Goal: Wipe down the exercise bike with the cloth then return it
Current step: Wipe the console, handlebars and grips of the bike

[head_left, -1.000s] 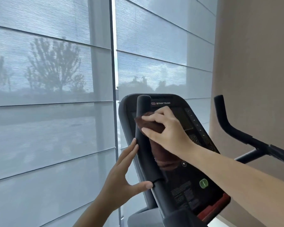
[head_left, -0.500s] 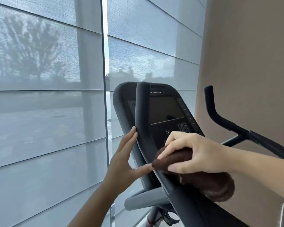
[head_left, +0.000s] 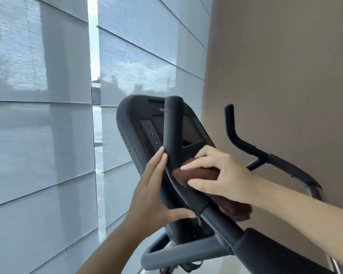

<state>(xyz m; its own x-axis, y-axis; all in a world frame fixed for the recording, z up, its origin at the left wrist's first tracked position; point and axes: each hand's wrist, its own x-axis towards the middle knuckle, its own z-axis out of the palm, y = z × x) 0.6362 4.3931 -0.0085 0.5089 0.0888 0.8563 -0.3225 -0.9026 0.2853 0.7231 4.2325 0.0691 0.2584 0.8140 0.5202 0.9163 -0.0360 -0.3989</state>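
Note:
The exercise bike's dark console (head_left: 135, 135) stands in front of me, with its black left handlebar (head_left: 172, 131) rising across the screen. My right hand (head_left: 220, 173) grips a brown cloth (head_left: 198, 175) and presses it against the right side of that handlebar, at its bend. More of the cloth hangs below my wrist. My left hand (head_left: 152, 192) rests flat with fingers spread on the handlebar's left side, thumb under the grip's lower end. The right handlebar (head_left: 238, 139) stands free further right.
Windows covered by grey translucent blinds (head_left: 40, 135) fill the left and centre. A beige wall (head_left: 285, 76) stands close behind the bike on the right. A grey frame bar (head_left: 178, 254) curves below the console.
My right hand slid the cloth down the left handlebar from near its top to the bend. My left hand stayed on the bar. My view shifted, so the bike appears further right.

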